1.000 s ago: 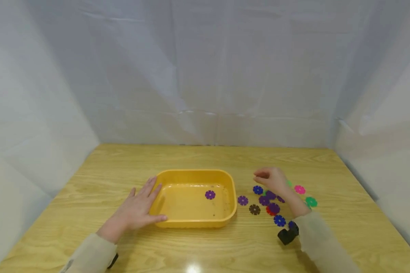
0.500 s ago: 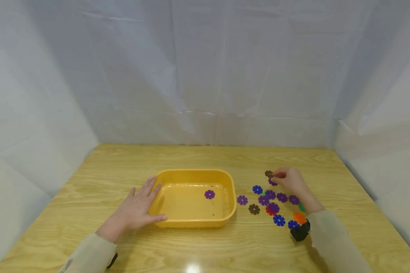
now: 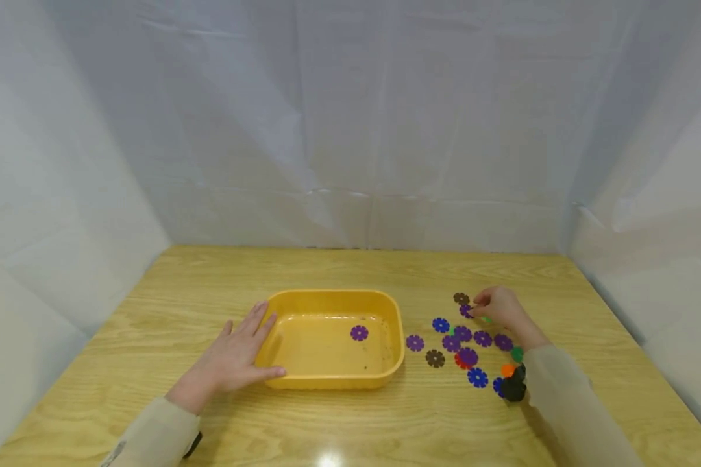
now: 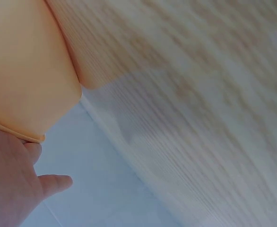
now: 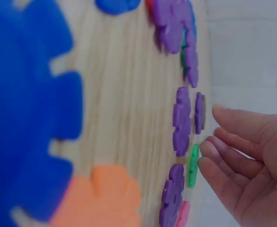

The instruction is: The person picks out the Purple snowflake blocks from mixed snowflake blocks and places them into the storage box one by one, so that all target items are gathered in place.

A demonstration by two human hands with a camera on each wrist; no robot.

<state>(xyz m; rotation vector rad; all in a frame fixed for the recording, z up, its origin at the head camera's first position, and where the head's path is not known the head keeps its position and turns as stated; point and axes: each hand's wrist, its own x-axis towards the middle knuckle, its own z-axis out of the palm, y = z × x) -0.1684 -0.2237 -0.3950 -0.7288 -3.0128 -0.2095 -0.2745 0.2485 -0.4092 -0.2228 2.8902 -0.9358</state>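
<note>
My left hand (image 3: pixel 230 363) lies with spread, straight fingers over the left rim of a yellow plastic tray (image 3: pixel 390 305). A purple snowflake disc (image 3: pixel 359 333) lies flat inside the tray. In the left wrist view, part of the left hand (image 4: pixel 8 177) shows against the tray wall (image 4: pixel 30 61). To the right, my right hand (image 3: pixel 505 312) hovers low by another purple snowflake disc (image 3: pixel 465 311) and a brown one (image 3: pixel 461 298). The right wrist view shows a gap between its thumb and loosely bent fingers (image 5: pixel 223 161), with nothing visibly held; a green disc (image 5: pixel 193 165) stands close to the fingertips.
Several snowflake discs lie scattered right of the tray, including a single purple one (image 3: pixel 415 343), a brown one (image 3: pixel 435 359) and blue ones (image 3: pixel 477 377). An orange disc (image 3: pixel 508 370) is partly hidden by the black wrist camera (image 3: pixel 514 387). White sheets (image 3: pixel 350 130) surround the wooden table (image 3: pixel 350 425).
My right hand has moved right from above the discs, uncovering the brown and purple discs at the back; over the last half second it shifts only slightly. The left hand and tray stay put.
</note>
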